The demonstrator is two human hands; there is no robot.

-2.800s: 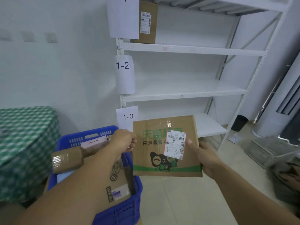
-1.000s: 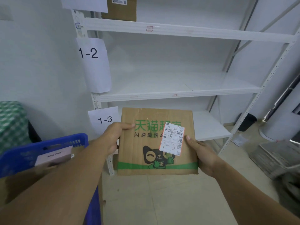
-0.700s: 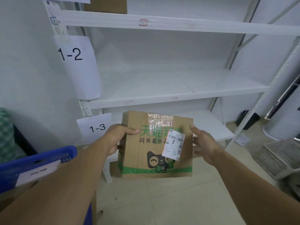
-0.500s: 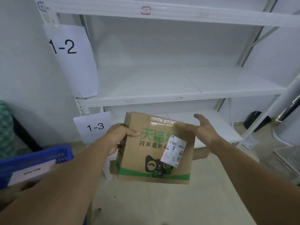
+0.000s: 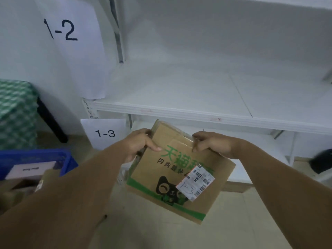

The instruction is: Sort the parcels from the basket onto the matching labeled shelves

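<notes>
Partway done: left hand (image 5: 142, 146) and right hand (image 5: 213, 144) clamped on a parcel (image 5: 172, 178) marked 1-3, not yet on its shelf (image 5: 269, 144); more waiting in the basket (image 5: 68, 159).

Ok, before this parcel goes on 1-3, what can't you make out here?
Head view only:
The 1-3 shelf: mostly hidden by the cardboard parcel, left hand and right hand; contents unknown.
The shipping label: handwritten 1-3 reads, printed text too small and blurred.
The blue basket: cut off by the left edge, covered by the left arm; remaining parcels uncountable.
</notes>
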